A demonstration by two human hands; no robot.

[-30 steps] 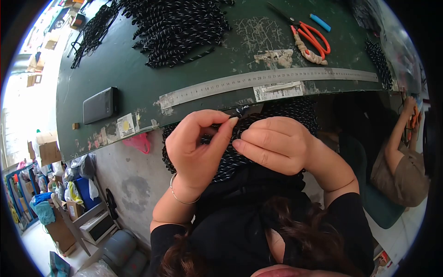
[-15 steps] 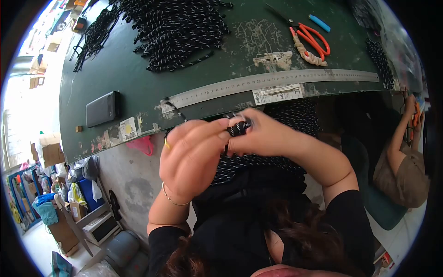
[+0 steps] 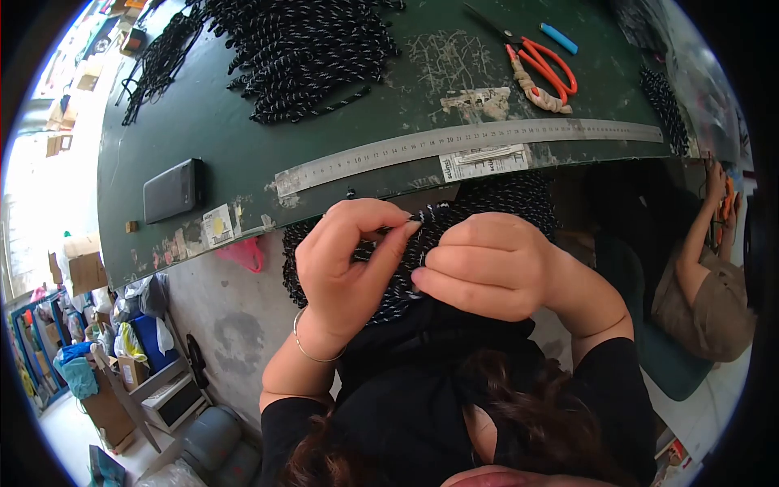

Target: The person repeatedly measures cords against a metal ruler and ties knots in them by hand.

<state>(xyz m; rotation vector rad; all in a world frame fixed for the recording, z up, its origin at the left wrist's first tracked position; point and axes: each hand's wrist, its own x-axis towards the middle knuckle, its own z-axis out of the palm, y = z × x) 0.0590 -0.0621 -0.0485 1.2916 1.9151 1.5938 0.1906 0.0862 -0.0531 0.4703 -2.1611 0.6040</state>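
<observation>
Thumb and forefinger of my left hand pinch a piece of black cord with white flecks just past the table's front edge. Close on its right, my right hand is closed with the fingers curled and the thumb pressed in; what it grips is mostly hidden, though cord runs between the two hands. More of the same flecked cord lies in a mass on my lap, under and behind the hands. The steel ruler lies along the table edge beyond them.
On the green table are a cord pile, thin black cords, a black box-shaped device, orange-handled scissors and a blue lighter. A co-worker sits at the right. Boxes and bags stand at the lower left.
Half a second ago my hands were together over a bunched loop of cord; now they are apart, my left pinching the cord and my right lower and curled.
</observation>
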